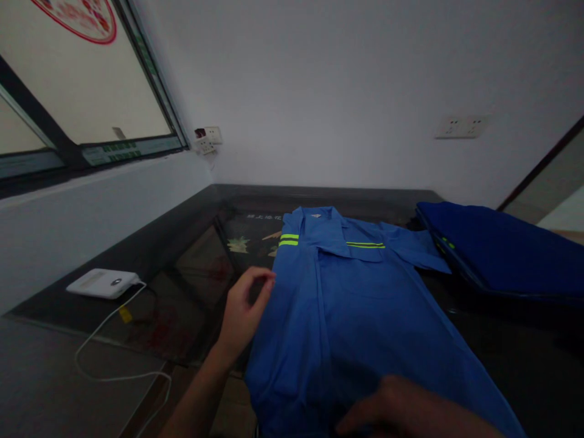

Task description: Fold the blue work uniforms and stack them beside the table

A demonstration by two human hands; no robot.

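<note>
A blue work jacket [365,304] with yellow-green reflective stripes lies spread on the dark tabletop, collar toward the wall. Its right-hand sleeve [413,246] sticks out sideways; the left-hand sleeve is mostly hidden. Beside the jacket's left edge is my left hand [244,307], thumb and forefinger curled into a pinch whose tips meet at the cloth edge. Whether cloth is caught between them I cannot make out. My right hand [387,404] is low over the jacket's lower part, dark and blurred, with one finger pointing left; its grip is hidden.
A folded dark blue bundle [506,249] lies on the right of the table [182,255]. At the left edge a white device [104,283] trails a white cable [114,380] over the side. A wall with sockets [462,126] stands behind, a window at left.
</note>
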